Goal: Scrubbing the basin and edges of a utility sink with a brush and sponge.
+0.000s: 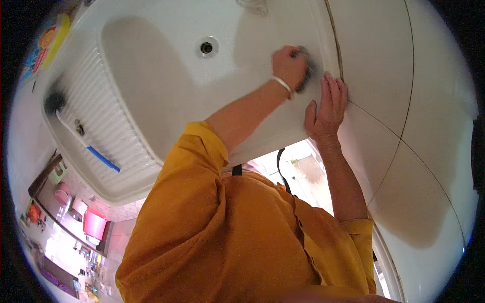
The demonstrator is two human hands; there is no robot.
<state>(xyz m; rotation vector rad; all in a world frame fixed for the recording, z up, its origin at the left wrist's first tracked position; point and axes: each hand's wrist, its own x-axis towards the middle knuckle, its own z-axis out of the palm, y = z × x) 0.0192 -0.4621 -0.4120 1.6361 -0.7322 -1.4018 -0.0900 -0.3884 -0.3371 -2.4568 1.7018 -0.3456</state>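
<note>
My left hand (290, 66), with a light bracelet at the wrist, is closed on a dark, blurred scrubbing pad (305, 79) and presses it to the basin's inner surface near the right rim. My right hand (329, 106) rests palm down with fingers stretched on the right rim of the white ceramic sink (227, 98), against the tiled wall. Nothing shows in it. The drain hole (206, 47) lies left of my left hand. On the ribbed washboard at left lie a brush (72, 127) with dark bristles and a white and blue handle, and a small dark clump (79, 127).
Tiled wall (379, 75) borders the sink on the right. A clear object (255, 5) stands at the top edge. A colorful package (47, 45) lies beyond the left rim. A pink bucket (94, 223) and other household things show lower left.
</note>
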